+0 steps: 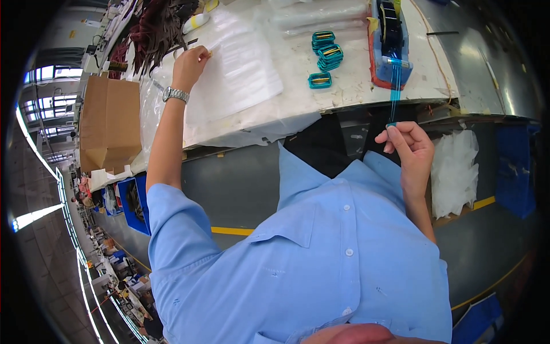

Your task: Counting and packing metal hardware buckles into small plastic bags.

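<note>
My right hand (411,148) pinches the free end of a strip of translucent blue tape (395,94) between thumb and fingers. The strip runs taut from the blue tape dispenser (401,71), over the table's front edge, down to my fingertips. At the far left of the table, my left hand (192,65), with a metal watch on its wrist, has its fingers pinched together beside thin white sheets (235,69). What lies between those fingertips is too small to make out. Several teal rectangular buckle-like pieces (327,56) lie left of the dispenser.
Dark brown and maroon strips (160,28) are heaped at the back left. A brown cardboard box (110,123) stands left of my left arm. Clear plastic packs (321,17) lie at the back. Right of me hangs a white plastic bag (454,172), near a blue bin (515,172).
</note>
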A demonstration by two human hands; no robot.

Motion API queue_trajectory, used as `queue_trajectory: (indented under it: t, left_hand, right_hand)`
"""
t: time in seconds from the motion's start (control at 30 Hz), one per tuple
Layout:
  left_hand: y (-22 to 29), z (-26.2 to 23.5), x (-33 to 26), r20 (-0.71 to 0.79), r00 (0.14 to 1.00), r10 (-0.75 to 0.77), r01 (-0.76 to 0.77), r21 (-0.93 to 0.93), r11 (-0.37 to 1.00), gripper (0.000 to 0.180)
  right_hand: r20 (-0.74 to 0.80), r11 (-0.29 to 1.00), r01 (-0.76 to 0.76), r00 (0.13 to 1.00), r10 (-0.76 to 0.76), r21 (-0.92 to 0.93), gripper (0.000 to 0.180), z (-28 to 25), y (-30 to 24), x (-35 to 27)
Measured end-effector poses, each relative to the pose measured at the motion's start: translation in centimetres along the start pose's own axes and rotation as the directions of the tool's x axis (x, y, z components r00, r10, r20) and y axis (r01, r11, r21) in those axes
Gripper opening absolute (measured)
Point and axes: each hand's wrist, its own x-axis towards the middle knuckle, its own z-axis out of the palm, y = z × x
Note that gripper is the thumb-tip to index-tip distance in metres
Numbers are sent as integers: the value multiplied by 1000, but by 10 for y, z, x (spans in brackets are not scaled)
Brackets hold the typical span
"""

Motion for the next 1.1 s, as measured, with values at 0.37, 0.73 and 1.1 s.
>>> queue_trajectory:
  t: [0.37, 0.73, 1.1]
  left_hand:
    - [-50, -6, 10, -170, 985, -36, 28, -49, 998, 19]
    - [153, -80, -29, 333, 938, -93, 344, -925, 158, 18]
    - [351, -45, -75, 482, 829, 285, 500, -866, 12, 19]
  right_hand:
    - [25, 995, -38, 999, 35, 91, 9, -1, -2, 4]
    - [51, 999, -31, 998, 31, 6, 9, 1, -8, 0]
    - [29, 999, -39, 999, 38, 31, 12, 3, -8, -6]
